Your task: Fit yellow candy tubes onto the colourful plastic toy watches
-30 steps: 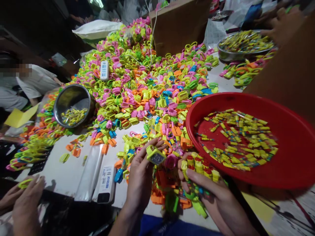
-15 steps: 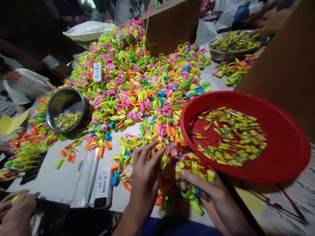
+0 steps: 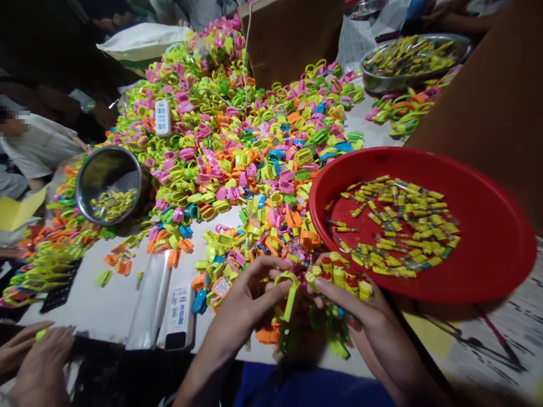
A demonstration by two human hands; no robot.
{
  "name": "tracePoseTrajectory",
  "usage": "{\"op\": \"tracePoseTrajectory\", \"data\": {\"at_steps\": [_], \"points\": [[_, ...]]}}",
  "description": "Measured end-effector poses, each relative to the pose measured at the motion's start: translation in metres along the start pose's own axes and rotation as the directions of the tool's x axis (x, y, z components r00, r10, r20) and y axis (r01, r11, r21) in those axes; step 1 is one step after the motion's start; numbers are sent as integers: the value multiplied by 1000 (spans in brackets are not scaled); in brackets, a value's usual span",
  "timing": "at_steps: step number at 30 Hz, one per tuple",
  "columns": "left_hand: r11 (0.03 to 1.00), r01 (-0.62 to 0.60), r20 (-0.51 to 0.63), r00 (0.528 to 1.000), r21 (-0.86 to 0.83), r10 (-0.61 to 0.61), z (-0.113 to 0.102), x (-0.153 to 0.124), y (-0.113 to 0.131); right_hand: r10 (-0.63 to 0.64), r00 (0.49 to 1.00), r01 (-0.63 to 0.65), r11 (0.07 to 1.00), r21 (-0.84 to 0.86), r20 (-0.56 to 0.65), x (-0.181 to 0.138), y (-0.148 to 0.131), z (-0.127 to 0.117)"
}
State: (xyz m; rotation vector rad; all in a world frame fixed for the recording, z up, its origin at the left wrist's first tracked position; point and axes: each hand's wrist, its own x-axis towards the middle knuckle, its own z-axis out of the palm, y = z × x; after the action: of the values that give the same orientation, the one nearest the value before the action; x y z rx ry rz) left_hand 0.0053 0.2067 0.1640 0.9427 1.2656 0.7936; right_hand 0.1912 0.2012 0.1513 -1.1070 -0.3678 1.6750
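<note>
My left hand (image 3: pixel 244 302) pinches a yellow-green plastic ring (image 3: pixel 289 294) between thumb and fingers, held upright near the table's front edge. My right hand (image 3: pixel 360 319) is closed round a row of small yellow and red wrapped candies (image 3: pixel 341 277), its thumb close to the ring. Both hands hover over a small heap of orange and green rings (image 3: pixel 292 333). A red round tray (image 3: pixel 487 265) with several yellow candy sticks lies just right of my hands.
A big pile of coloured plastic rings (image 3: pixel 237 141) covers the table's middle. A steel bowl (image 3: pixel 106 183) sits at the left, another steel bowl (image 3: pixel 407 59) at the back right. A cardboard box (image 3: pixel 292 39) stands behind. Another person's hands (image 3: pixel 34 362) work at the lower left.
My left hand dropped a yellow piece, reached into the pile, then drew back holding a yellow-green ring. My right hand kept its row of candies and stayed roughly in place.
</note>
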Motion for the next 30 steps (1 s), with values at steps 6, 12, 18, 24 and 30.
{"op": "tracePoseTrajectory", "data": {"at_steps": [6, 12, 18, 24, 30], "points": [[990, -139, -69, 988, 4, 139, 4, -8, 2, -12, 996, 8, 999, -37, -89, -2, -3, -6], [648, -524, 14, 783, 553, 622, 19, -11, 0, -27, 995, 26, 1000, -15, -91, -9, -4, -4], [378, -586, 112, 632, 717, 767, 24, -10, -6, -81, 989, 75, 996, -51, -125, -14, -4, 0], [201, -580, 192, 545, 790, 816, 25, -9, -8, -173, 967, 144, 976, -162, -185, -17, 1, -3], [115, -610, 253, 483, 784, 838, 20, -5, -14, -163, 973, 133, 974, -183, -161, -16, -4, -3]]}}
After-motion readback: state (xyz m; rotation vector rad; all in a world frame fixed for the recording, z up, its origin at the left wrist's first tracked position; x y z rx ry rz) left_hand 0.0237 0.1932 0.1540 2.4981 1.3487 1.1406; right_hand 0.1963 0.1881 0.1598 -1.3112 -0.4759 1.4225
